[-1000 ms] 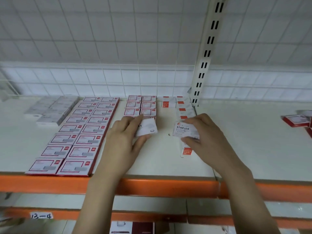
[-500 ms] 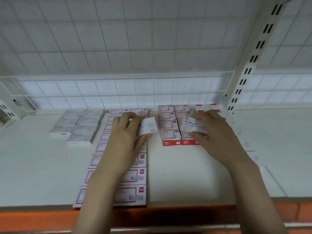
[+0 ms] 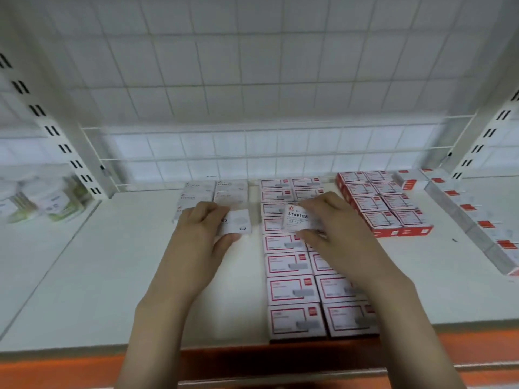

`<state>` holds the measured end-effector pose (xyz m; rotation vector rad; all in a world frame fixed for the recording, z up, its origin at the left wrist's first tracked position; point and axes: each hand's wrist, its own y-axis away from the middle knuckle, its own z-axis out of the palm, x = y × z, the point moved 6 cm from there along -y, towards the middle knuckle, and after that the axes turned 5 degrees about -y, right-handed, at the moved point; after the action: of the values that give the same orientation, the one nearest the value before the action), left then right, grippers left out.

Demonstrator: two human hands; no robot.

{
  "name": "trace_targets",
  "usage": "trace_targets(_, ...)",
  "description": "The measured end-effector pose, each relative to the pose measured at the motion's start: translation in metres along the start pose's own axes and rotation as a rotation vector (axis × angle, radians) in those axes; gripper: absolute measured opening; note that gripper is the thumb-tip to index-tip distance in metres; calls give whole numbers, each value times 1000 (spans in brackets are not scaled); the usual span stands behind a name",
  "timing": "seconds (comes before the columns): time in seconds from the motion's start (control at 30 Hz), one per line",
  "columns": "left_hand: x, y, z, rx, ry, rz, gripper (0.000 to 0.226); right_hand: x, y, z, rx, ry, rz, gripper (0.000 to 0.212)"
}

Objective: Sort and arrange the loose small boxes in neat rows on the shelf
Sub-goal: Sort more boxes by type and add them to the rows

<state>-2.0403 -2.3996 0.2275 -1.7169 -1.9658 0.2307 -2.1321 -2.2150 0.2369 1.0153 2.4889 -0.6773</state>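
My left hand (image 3: 200,234) holds a small white box (image 3: 238,223) between thumb and fingers, at the front of a group of white boxes (image 3: 216,192) lying at the back of the shelf (image 3: 84,276). My right hand (image 3: 334,228) pinches a white box printed STAPLES (image 3: 298,219) above a double row of red-framed boxes (image 3: 289,265) that runs from the back to the shelf's front edge. A block of smaller red boxes (image 3: 382,203) sits to the right of that row.
A line of white boxes with red marks (image 3: 477,217) runs along the right side. Jars (image 3: 47,200) stand beyond the slotted upright (image 3: 56,130) at the left. A wire grid (image 3: 252,153) closes the back. An orange beam (image 3: 84,372) edges the shelf front.
Both hands, each with its box, have shifted left across the shelf, from beside the small red boxes to the white group and the double row. The view swung left too.
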Motion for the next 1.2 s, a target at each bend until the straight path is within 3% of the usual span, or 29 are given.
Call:
trace_targets(0.37, -51, 37, -8, -21, -185, -82, 32, -34, -1, 37, -108, 47, -28, 46)
trace_targets(0.57, -60, 49, -2, -76, -133, -152, 40, -51, 2, 52, -137, 51, -72, 44)
trace_targets(0.77, -60, 55, -5, -27, -56, -129, 31, -62, 4, 61, -147, 43, -79, 47)
trace_targets(1.0, -73, 29, 5, -110, -82, -60, 12, -67, 9, 67, -145, 43, -71, 46)
trace_targets(1.2, -78, 12, 15, -162, -119, -63, 21, -79, 11, 67, -146, 76, -107, 47)
